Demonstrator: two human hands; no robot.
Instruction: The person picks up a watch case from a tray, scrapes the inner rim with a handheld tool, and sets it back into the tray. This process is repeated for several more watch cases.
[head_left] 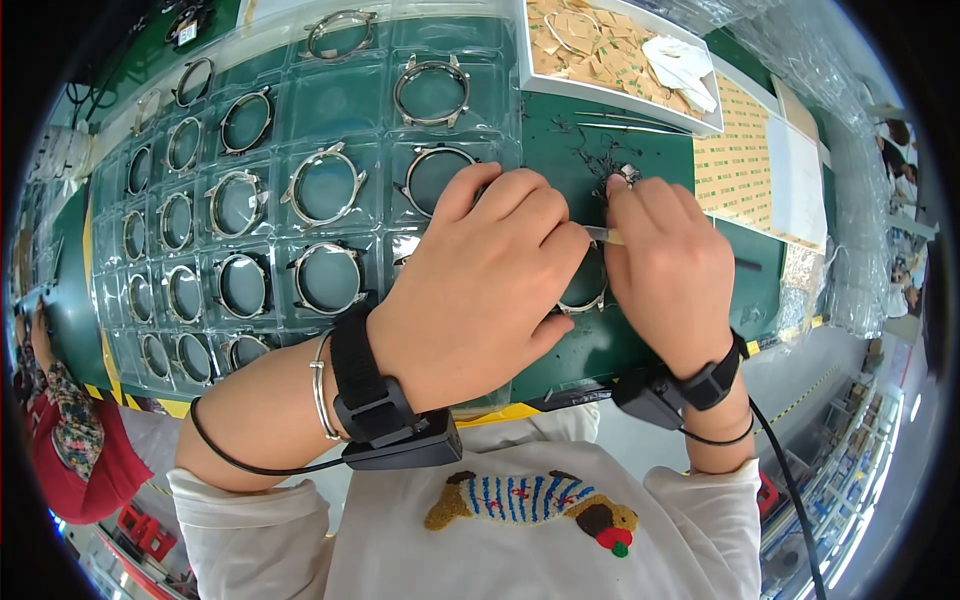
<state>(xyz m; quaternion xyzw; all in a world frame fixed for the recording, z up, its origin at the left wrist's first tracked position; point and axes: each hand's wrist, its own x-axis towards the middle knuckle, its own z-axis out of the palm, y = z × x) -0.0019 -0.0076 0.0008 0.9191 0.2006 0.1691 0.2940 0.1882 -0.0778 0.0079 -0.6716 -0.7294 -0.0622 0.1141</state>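
A metal watch case [583,300] with an open centre shows in part between my hands, low over the green mat. My left hand [485,285] is curled round its left side, the thumb near its lower edge; the fingers hide much of it. My right hand [670,265] is closed, its fingertips pinched at a small tangle of black scraps [598,165]. A thin tool [605,236] with a pale end runs beneath the right fingers; a dark end [747,265] appears on the far side of that hand. The grip itself is partly hidden.
A clear plastic tray [335,105] with many watch cases fills the left. At the back right stands a white box [620,92] of tan paper pieces. Thin metal tools [630,125] lie before it, with yellowish sheets [735,180] beside. Another person [75,440] is at far left.
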